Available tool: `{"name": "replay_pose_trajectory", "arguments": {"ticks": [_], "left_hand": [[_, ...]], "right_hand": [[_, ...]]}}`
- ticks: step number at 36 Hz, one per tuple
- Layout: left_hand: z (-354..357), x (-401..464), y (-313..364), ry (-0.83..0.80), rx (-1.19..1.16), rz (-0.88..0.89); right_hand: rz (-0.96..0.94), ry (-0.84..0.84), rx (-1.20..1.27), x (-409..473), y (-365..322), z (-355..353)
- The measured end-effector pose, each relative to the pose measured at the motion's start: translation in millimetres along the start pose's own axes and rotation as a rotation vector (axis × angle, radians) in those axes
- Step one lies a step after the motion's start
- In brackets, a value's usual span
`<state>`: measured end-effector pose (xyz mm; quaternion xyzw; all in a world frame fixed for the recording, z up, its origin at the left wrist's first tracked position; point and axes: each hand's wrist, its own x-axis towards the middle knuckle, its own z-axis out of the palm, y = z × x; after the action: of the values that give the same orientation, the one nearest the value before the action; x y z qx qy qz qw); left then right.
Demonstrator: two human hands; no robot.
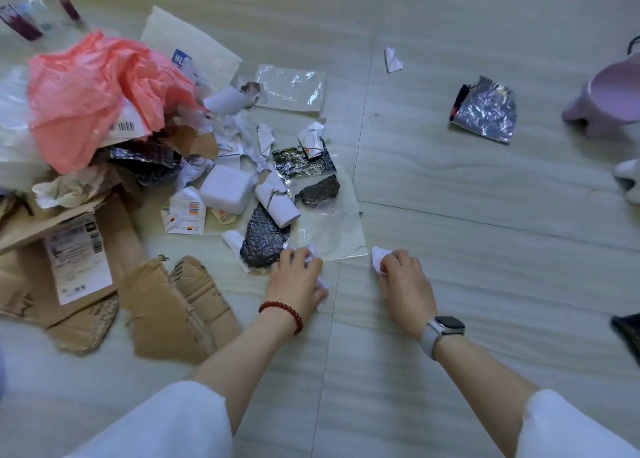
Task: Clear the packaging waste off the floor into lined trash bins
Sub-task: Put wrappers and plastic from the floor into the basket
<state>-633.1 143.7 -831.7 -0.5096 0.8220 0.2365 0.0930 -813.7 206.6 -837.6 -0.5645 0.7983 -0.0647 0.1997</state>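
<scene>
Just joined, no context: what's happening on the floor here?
A person is crouched over scattered packaging waste. The left hand holds crumpled white paper at the near edge of the pile, and the right hand pinches a small white paper scrap on the floor. Most waste is still down: torn cardboard, a pink plastic bag, a foil wrapper lying apart to the right. No bin is clearly in view.
</scene>
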Motion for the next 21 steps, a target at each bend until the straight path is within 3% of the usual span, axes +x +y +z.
{"name": "replay_pose_trajectory", "arguments": {"ticks": [3,5,9,15,21], "left_hand": [[7.3,-7.9,-8.0,0.119,-0.062,0.159],[6.7,-8.9,-13.6,0.128,-0.109,0.160],[-4.2,-4.4,-23.6,0.297,-0.215,0.139],[-27.7,9.8,-10.7,0.426,-0.166,0.108],[-10.4,33.6,18.9,0.063,0.110,0.141]], "right_hand": [[-0.037,0.008,0.072,3.9,0.9,0.7],[-0.040,0.032,0.156,6.2,0.5,-0.4],[0.030,0.122,0.291,15.8,-4.4,-9.9],[0.100,0.212,0.428,29.8,-4.1,-15.1],[0.128,0.263,0.414,39.1,2.9,-18.9]]}}
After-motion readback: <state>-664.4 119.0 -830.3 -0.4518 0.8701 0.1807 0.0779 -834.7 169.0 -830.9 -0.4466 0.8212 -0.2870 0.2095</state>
